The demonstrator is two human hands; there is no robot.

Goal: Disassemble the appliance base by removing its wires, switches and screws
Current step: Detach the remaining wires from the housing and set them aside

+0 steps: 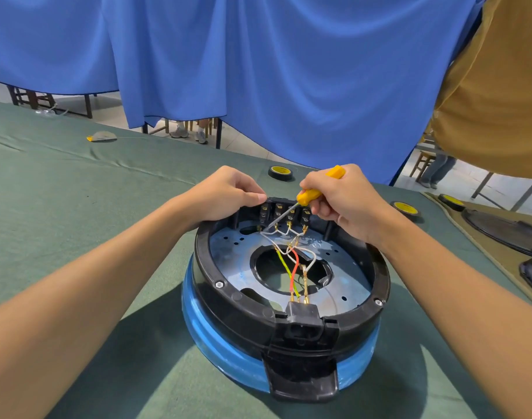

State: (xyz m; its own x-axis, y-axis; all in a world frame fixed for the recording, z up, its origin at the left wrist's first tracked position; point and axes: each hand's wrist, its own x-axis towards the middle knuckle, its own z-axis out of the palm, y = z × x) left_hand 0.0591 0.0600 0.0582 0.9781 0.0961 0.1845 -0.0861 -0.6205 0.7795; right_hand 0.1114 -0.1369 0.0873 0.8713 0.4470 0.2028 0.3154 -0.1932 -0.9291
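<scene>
The base [228,316], a round black ring with a blue band beneath it, sits open side up on the green-covered table [77,207], close in front of the person. The left hand [225,192] grips the base's far rim, its fingers curled and the thumb tip against the top of the leftmost of four black switches [278,211] lined up along that rim. The right hand [346,201] is closed round the yellow handle of a screwdriver [308,196]; the shaft slants down and to the left, and the tip is at the terminals under the switches, where white wires [293,267] join. From there white, red and yellow-green wires run across the central hole of the metal plate [343,276] to brass terminals on the black socket [302,326] at the near rim. Two screws [219,284] show in the ring, one on the left and one on the right. A roll of tape [280,172] lies just beyond the hands, and two more lie well to the right. A blue curtain [258,71] hangs behind the table.
</scene>
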